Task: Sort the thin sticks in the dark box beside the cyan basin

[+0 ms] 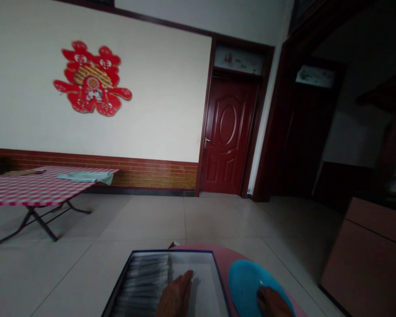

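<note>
My left hand is over a shallow box with a dark blue rim. Its fingers are stretched out over the box's pale bare floor, beside a row of thin, dark and silvery pieces that fills the left part; blur hides their kind. To the right, my right hand reaches into a round blue bowl. The fingers of that hand are curled together at the bowl's inside, and whatever they pinch is too dark and small to make out. Box and bowl stand side by side on a pink round table.
A folding table with a red checked cloth stands on the left, a light green cloth on it. A brownish cabinet is at the right. Tiled floor leads to a red door.
</note>
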A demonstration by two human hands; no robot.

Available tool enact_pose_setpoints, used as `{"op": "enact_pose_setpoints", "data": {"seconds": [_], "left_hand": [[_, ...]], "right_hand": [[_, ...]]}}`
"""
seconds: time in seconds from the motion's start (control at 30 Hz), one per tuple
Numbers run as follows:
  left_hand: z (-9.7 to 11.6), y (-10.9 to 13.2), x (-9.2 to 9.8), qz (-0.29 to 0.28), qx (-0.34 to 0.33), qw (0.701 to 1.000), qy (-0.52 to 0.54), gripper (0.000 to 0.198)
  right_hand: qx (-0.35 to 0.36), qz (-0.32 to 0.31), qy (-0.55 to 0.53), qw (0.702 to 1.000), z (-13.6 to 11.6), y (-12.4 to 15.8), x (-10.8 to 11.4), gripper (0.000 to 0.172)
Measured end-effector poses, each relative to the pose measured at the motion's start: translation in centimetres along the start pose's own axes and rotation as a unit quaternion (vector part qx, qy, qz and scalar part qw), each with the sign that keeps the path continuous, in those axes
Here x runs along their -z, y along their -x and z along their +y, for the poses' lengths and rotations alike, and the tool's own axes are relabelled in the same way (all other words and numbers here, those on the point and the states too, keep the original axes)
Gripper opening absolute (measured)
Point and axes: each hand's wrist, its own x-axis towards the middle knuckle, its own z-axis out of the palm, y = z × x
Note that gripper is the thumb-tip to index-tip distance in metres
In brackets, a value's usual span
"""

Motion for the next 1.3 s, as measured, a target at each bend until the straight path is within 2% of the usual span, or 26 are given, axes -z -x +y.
{"op": "enact_pose_setpoints", "data": {"seconds": [0.07, 0.13, 0.2, 0.27, 0.37, 0.47, 0.5, 0.57, 0.7, 0.83, 0.97, 1.07, 1.17, 1.3], "left_hand": [[0.3, -0.1, 0.0, -0.001, 0.005, 1.0, 0.0, 0.042], [0.5, -0.1, -0.1, -0.002, 0.007, 1.0, 0.002, 0.041], [0.4, 0.0, -0.1, -0.005, 0.007, 1.0, 0.003, 0.04], [0.1, 0.3, -0.3, -0.01, 0.009, 1.0, 0.0, 0.039], [-0.7, 0.8, -0.7, -0.015, 0.008, 1.0, -0.008, 0.038], [-1.3, 1.0, -1.0, -0.013, 0.009, 1.0, -0.008, 0.038], [-1.3, 0.9, -1.0, -0.013, 0.011, 1.0, -0.004, 0.038], [-1.0, 0.7, -0.9, -0.012, 0.016, 1.0, 0.008, 0.038], [0.1, 0.0, -0.3, -0.016, 0.036, 0.999, 0.025, 0.036], [0.6, -0.4, 0.3, -0.047, 0.071, 0.996, 0.025, 0.034], [0.2, 0.0, 0.2, -0.038, 0.056, 0.997, 0.023, 0.036], [0.0, 0.6, -0.4, 0.001, 0.021, 1.0, 0.01, 0.04], [-0.1, 1.2, -1.0, 0.037, 0.028, 0.999, -0.02, 0.044], [-0.5, 1.8, -1.5, -0.004, 0.065, 0.998, -0.014, 0.04]], "right_hand": [[-0.016, -0.013, -0.057, 0.998, -2.6, -1.1, 0.8, 0.017], [-0.017, -0.035, -0.151, 0.988, -6.7, -2.1, 1.5, 0.024], [-0.037, -0.05, -0.285, 0.957, -11.4, -2.9, 1.5, 0.023], [-0.113, -0.073, -0.426, 0.895, -15.7, -3.2, 0.6, 0.028], [-0.223, -0.08, -0.599, 0.765, -19.8, -3.0, -1.9, 0.049], [-0.28, -0.079, -0.721, 0.629, -21.4, -2.7, -4.5, 0.052], [-0.297, -0.081, -0.74, 0.598, -21.5, -2.6, -5.1, 0.051], [-0.321, -0.085, -0.755, 0.566, -21.5, -2.5, -6.1, 0.051], [-0.329, -0.087, -0.75, 0.568, -21.5, -2.3, -6.6, 0.053], [-0.336, -0.097, -0.741, 0.573, -21.7, -2.3, -6.2, 0.057], [-0.33, -0.109, -0.737, 0.579, -22.2, -2.2, -5.7, 0.061], [-0.313, -0.112, -0.732, 0.594, -22.4, -1.9, -5.7, 0.06], [-0.302, -0.113, -0.72, 0.615, -22.3, -1.5, -5.9, 0.063], [-0.298, -0.107, -0.681, 0.66, -22.2, -1.1, -6.1, 0.072]]}}
